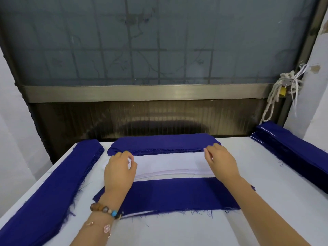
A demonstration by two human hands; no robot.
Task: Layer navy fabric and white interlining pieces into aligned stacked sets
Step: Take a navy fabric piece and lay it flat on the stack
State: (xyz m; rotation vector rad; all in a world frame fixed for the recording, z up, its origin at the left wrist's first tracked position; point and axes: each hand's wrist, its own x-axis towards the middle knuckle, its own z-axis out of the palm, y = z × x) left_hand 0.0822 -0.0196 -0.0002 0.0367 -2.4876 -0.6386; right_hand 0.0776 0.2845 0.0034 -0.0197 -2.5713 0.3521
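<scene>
White interlining stack (168, 165) mid-tabletop (177, 228), between far navy fabric stack (163, 142) and near navy piece (177, 194), left hand (120, 170) pinching interlining's left corner, right hand (220, 161) fingers curled on its right corner.
</scene>
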